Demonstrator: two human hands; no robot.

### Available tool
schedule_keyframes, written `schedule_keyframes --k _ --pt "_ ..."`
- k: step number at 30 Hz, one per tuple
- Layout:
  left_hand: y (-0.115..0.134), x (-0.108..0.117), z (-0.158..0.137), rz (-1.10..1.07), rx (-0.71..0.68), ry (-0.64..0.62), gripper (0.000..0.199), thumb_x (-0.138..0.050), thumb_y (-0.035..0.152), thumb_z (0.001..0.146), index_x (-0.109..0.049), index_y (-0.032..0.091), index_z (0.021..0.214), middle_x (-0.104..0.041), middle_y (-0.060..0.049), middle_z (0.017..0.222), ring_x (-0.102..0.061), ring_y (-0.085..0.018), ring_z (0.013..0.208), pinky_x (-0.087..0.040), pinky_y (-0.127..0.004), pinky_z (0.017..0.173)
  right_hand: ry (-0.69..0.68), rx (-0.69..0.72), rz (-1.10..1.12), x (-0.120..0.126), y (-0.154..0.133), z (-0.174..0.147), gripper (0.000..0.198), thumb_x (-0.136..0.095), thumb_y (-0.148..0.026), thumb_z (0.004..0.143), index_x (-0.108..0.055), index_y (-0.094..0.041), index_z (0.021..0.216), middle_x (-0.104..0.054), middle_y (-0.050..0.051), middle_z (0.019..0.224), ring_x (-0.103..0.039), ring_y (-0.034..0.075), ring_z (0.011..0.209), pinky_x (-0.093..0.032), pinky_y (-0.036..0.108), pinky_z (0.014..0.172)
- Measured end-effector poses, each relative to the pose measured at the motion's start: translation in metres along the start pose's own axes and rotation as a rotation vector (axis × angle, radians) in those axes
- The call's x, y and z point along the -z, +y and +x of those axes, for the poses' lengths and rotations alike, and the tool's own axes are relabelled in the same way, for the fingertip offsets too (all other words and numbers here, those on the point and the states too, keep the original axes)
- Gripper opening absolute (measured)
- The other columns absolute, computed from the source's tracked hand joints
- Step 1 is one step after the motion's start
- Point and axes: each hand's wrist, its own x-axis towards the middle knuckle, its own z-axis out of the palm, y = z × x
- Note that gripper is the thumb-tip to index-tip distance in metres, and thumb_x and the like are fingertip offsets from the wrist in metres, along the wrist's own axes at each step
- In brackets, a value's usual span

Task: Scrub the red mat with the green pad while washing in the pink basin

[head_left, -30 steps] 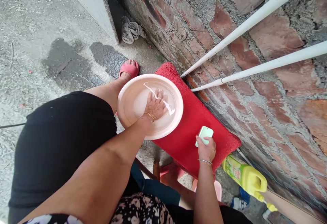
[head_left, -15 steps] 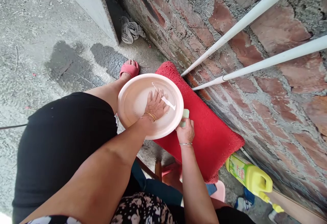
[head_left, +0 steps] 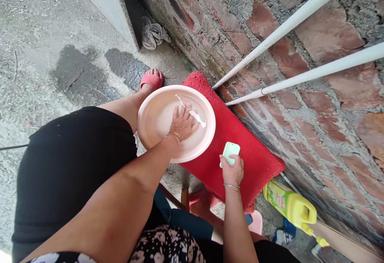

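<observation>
My left hand [head_left: 182, 126] rests open, fingers spread, in the water inside a pale pink basin [head_left: 207, 145]. A gold bracelet is on its wrist. A red, towel-like cloth [head_left: 258, 157] lies under the basin's right side. Over that cloth, right of the basin, my right hand [head_left: 234, 171] grips a mint-green, flat, rounded plastic piece [head_left: 231, 150]. The thumb is on its left edge and the fingers lie on top. The underside of the piece is hidden, so its kind is unclear.
A yellow jug [head_left: 289, 203] with a pump lies at lower right, near a brick wall [head_left: 327, 115]. Two white pipes [head_left: 288, 25] slope down to the cloth's far edge. A grey rag [head_left: 153, 34] sits beside a pale slab [head_left: 105, 7]. The concrete floor [head_left: 36, 55] has wet patches.
My right hand has moved right and a little toward me, taking the mint-green piece from the basin's rim out over the red cloth. My left hand stays in the water.
</observation>
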Motion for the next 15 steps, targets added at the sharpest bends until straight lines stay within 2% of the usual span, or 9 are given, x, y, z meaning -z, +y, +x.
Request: schedule_keyframes --k 4,7,10,15 --pt "-0.001 -0.002 0.000 0.004 -0.001 0.004 0.058 -0.047 0.046 0.096 -0.053 0.018 0.147 -0.042 -0.017 0.160 -0.027 -0.036 0.153 -0.014 -0.064 0.124 -0.092 0.117 0.029 -0.025 -0.046 -0.007 0.033 -0.067 -0.052 0.076 -0.064 -0.024 0.092 -0.061 0.005 0.094 -0.058 0.025 0.089 -0.039 0.031 0.069" --pt "-0.002 -0.004 0.000 0.008 -0.007 0.013 0.057 -0.048 0.046 0.096 -0.054 0.018 0.146 -0.041 -0.017 0.161 -0.025 -0.036 0.154 -0.015 -0.065 0.123 -0.152 0.165 0.009 -0.033 -0.060 -0.010 0.030 -0.065 -0.050 0.079 -0.065 -0.023 0.092 -0.059 0.005 0.094 -0.057 0.024 0.089 -0.038 0.030 0.069" --pt "-0.003 -0.005 0.000 0.009 -0.011 0.012 0.057 -0.047 0.046 0.097 -0.054 0.018 0.146 -0.041 -0.017 0.161 -0.025 -0.037 0.154 -0.015 -0.066 0.122 -0.168 0.145 -0.003 -0.025 -0.045 -0.009 0.032 -0.067 -0.051 0.077 -0.065 -0.023 0.093 -0.058 0.005 0.096 -0.057 0.023 0.089 -0.038 0.030 0.069" --pt "-0.001 -0.001 0.001 -0.003 0.001 -0.003 0.056 -0.047 0.046 0.097 -0.056 0.018 0.144 -0.042 -0.016 0.160 -0.026 -0.037 0.153 -0.015 -0.064 0.123 -0.104 0.034 -0.057 0.003 0.014 -0.008 0.037 -0.067 -0.056 0.074 -0.063 -0.023 0.091 -0.058 0.005 0.094 -0.057 0.025 0.088 -0.038 0.031 0.069"
